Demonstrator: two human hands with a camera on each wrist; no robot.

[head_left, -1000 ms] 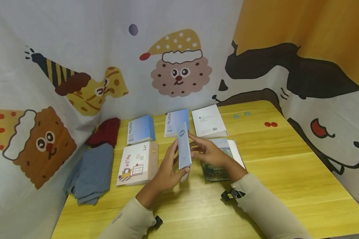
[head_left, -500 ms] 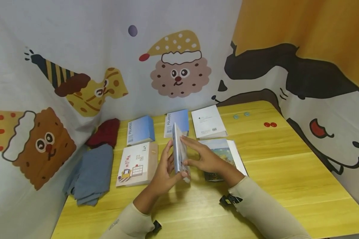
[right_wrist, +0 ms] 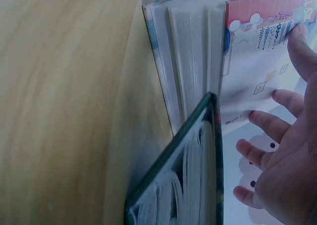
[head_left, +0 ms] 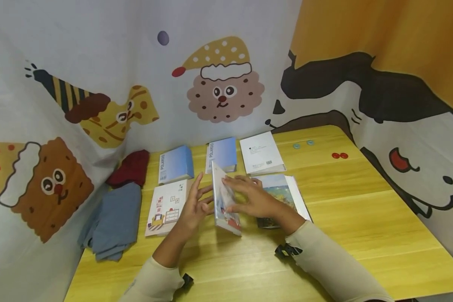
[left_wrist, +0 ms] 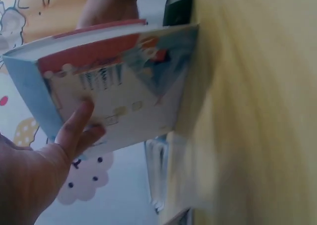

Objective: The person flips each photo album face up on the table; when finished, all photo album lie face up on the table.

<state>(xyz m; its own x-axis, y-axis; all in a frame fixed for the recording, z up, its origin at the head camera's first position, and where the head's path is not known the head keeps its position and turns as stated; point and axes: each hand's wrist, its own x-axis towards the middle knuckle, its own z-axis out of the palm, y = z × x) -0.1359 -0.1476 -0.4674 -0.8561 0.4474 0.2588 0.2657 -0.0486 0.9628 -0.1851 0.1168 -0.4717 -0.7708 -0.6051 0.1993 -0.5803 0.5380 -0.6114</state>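
The small book [head_left: 224,205], stiff and probably light, stands tilted on the counter [head_left: 343,218] between the spread left hand [head_left: 192,207] and the right hand [head_left: 254,201] pressing its cover, best gripped by both covers

A glossy paper-covered book [head_left: 225,205] stands on the smooth wood-grain table [head_left: 362,226].

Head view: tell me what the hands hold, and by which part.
A tilted album, its lower edge on the table. The right hand lies flat on its upper cover; the left hand props its underside with straight fingers. Neither grips it.
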